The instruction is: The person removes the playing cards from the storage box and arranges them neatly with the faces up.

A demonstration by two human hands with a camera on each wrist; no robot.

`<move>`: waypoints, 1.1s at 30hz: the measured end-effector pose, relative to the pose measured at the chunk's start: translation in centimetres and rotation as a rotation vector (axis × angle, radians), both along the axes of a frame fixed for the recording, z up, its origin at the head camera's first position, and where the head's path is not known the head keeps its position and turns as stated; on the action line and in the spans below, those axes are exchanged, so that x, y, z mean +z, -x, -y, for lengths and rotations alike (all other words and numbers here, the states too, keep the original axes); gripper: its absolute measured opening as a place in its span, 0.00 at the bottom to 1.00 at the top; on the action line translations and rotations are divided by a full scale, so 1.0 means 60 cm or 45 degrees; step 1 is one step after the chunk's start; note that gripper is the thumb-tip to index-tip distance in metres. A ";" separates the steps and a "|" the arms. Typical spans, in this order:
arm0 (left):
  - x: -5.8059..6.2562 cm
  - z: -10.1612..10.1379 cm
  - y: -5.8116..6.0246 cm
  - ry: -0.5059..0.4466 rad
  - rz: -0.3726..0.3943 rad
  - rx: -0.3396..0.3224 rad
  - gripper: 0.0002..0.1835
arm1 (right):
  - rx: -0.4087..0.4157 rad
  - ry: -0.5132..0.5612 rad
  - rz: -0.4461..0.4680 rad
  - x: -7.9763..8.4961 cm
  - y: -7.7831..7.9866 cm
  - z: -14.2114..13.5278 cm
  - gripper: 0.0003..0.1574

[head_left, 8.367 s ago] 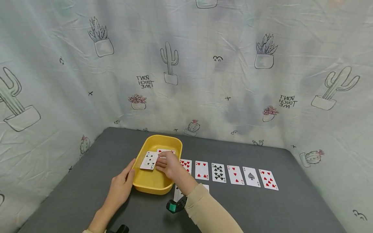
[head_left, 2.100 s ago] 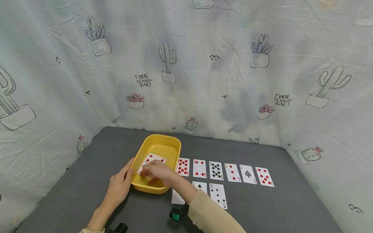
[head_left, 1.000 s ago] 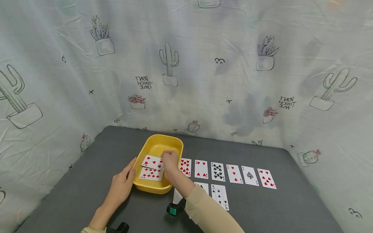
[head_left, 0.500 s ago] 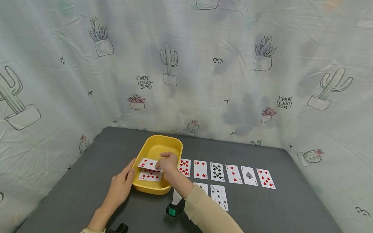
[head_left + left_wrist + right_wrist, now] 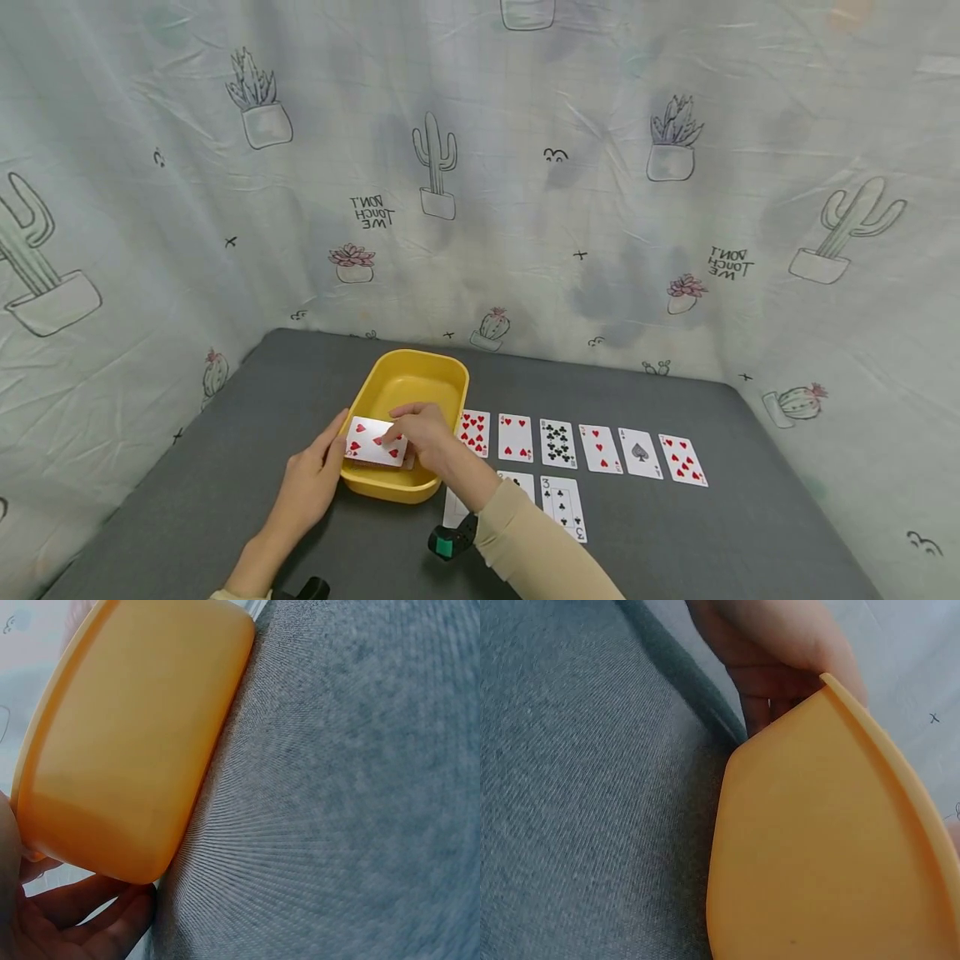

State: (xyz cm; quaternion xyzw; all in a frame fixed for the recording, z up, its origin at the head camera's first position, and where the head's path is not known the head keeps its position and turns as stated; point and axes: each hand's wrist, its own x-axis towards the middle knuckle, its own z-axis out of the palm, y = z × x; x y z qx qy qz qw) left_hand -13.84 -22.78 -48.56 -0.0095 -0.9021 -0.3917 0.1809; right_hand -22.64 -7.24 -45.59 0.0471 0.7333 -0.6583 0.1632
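In the head view, my left hand (image 5: 312, 475) grips the left side of a yellow plastic bin (image 5: 405, 493), its thumb near the rim. The left wrist view has its fingers (image 5: 112, 922) bent against the bin's outer wall (image 5: 127, 750). My right hand (image 5: 424, 433) reaches inside the bin and pinches the right end of a hearts playing card (image 5: 367, 433). Beneath that one lies another card (image 5: 408, 459), nearly all covered; earlier it showed diamonds. The right wrist view shows mostly the bin's outside (image 5: 817, 840), with the right hand out of sight behind the wall.
Right of the bin, a row of face-up cards runs from a hearts card (image 5: 474, 433) to another hearts card (image 5: 682, 459). A nearer row includes a clubs card (image 5: 563, 508) and others partly behind the right forearm. A patterned curtain (image 5: 480, 167) rises behind the grey table (image 5: 637, 542).
Within the last second, my right hand took the hearts card and moved it nearer, over the diamonds card. Since the oldest frame, a clubs card left the bin. The left hand stays put.
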 end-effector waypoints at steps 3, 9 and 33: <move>0.000 0.001 0.000 0.003 -0.004 -0.004 0.25 | 0.098 -0.051 -0.013 -0.004 -0.003 0.002 0.17; -0.005 0.000 0.003 0.003 -0.004 -0.011 0.25 | 0.139 -0.007 -0.015 0.000 -0.004 -0.001 0.11; 0.015 -0.005 0.011 0.018 -0.017 0.006 0.24 | 0.228 0.217 -0.274 0.077 -0.058 -0.148 0.16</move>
